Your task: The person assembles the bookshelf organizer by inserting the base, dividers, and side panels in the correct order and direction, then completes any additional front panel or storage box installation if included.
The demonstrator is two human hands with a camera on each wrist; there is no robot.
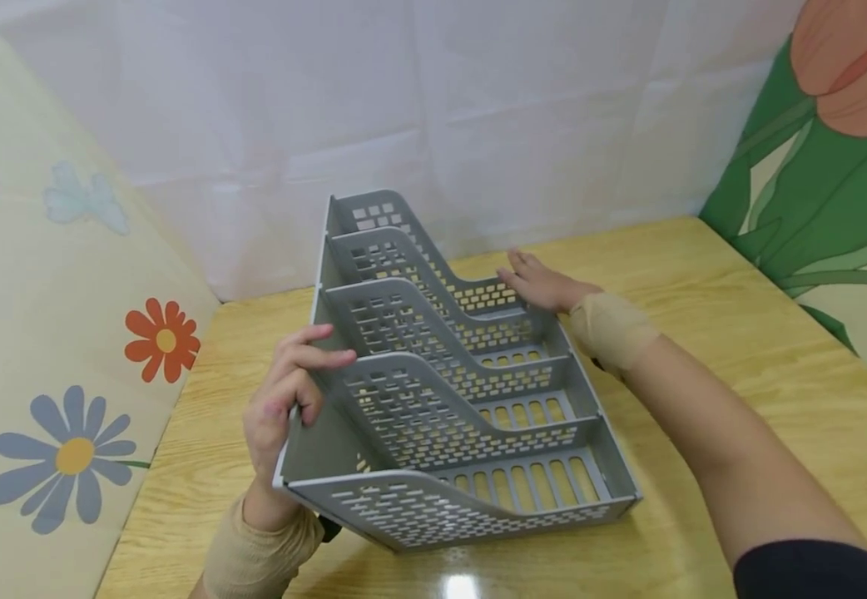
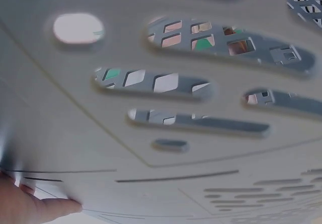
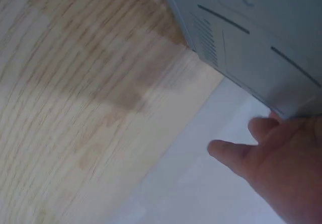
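A grey plastic file organizer (image 1: pixel 433 399) stands at the middle of the wooden table, its tall panel at the left and its low end at the right. Perforated dividers split it into several compartments, with no files in them. My left hand (image 1: pixel 284 399) grips the top edge of the tall panel, fingers bent over it to the inside. In the left wrist view its thumb (image 2: pixel 55 209) lies by the slotted outer surface. At the far right corner, my right hand (image 1: pixel 546 283) touches the low end with fingers mostly straight. The right wrist view shows those fingers (image 3: pixel 231 153) beside the panel's edge.
The wooden table (image 1: pixel 703 333) extends around the organizer. Behind it hangs a white cloth wall (image 1: pixel 516 125). Flower-painted panels stand at the left (image 1: pixel 74 333) and at the right (image 1: pixel 838 208).
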